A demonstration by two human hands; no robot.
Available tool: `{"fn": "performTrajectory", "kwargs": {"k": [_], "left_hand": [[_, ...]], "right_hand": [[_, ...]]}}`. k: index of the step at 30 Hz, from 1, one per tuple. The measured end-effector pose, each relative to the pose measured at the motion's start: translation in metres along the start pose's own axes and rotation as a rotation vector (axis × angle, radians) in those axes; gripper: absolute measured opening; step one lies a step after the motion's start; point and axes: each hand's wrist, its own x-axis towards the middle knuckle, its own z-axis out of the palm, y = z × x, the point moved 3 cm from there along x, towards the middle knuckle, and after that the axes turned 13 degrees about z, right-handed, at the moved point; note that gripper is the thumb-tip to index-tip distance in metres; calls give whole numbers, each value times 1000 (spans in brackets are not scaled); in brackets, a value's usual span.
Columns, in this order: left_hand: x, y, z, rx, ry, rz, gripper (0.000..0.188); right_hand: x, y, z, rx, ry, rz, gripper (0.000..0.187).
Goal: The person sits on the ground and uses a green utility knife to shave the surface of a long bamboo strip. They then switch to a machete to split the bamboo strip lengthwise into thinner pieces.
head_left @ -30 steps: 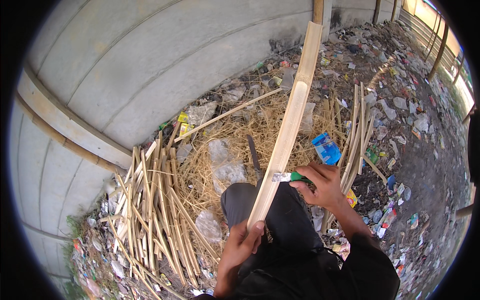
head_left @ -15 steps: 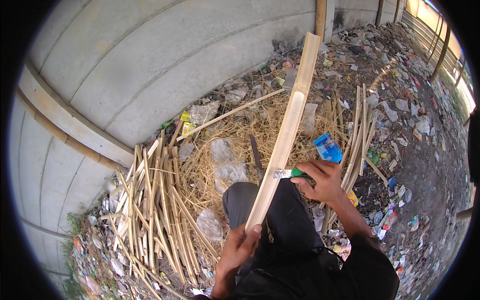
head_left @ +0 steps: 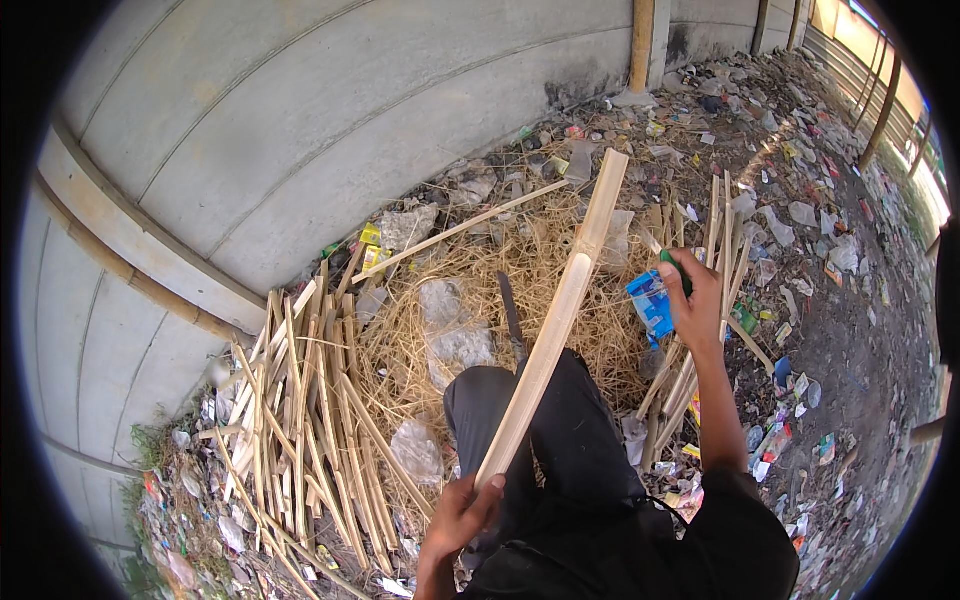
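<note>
My left hand (head_left: 462, 517) is closed round the lower end of a split bamboo piece (head_left: 550, 340). The piece slants up and away across my knees, its pale hollow side facing up and a node ridge near the upper part. Off to its right, my right hand (head_left: 698, 305) grips a small knife with a green handle (head_left: 672, 262). The knife's short blade (head_left: 652, 243) points up and left, apart from the bamboo.
Many split bamboo strips (head_left: 310, 420) lie piled at the left, with a smaller bundle (head_left: 722, 260) at the right. A long dark blade (head_left: 511, 312) rests on straw shavings (head_left: 400, 350) beyond my knees. A concrete wall (head_left: 300, 130) stands at the back left; litter covers the ground.
My right hand has lifted the knife off the bamboo and carried it up and to the right. The bamboo has slid toward me, its far end now lower.
</note>
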Motion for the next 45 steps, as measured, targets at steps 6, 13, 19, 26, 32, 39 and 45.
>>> {"fn": "performTrajectory", "kwargs": {"k": [6, 13, 19, 26, 32, 39, 45], "left_hand": [[30, 41, 14, 70, 82, 190, 34], [47, 57, 25, 226, 54, 307, 29], [48, 60, 29, 289, 88, 370, 30], [47, 66, 34, 260, 104, 427, 34], [44, 65, 32, 251, 112, 386, 36], [39, 62, 27, 320, 71, 328, 33], [33, 65, 28, 292, 86, 351, 37]], "right_hand": [[-71, -48, 40, 19, -281, -203, 29], [-102, -76, 49, -68, -359, -372, 31], [-103, -82, 47, -70, -373, -376, 31], [-97, -84, 45, -35, -313, -355, 30], [-88, -82, 45, -42, -291, -365, 29], [-81, -79, 41, -44, -289, -371, 29], [-69, -72, 36, -53, -174, -362, 29]]}}
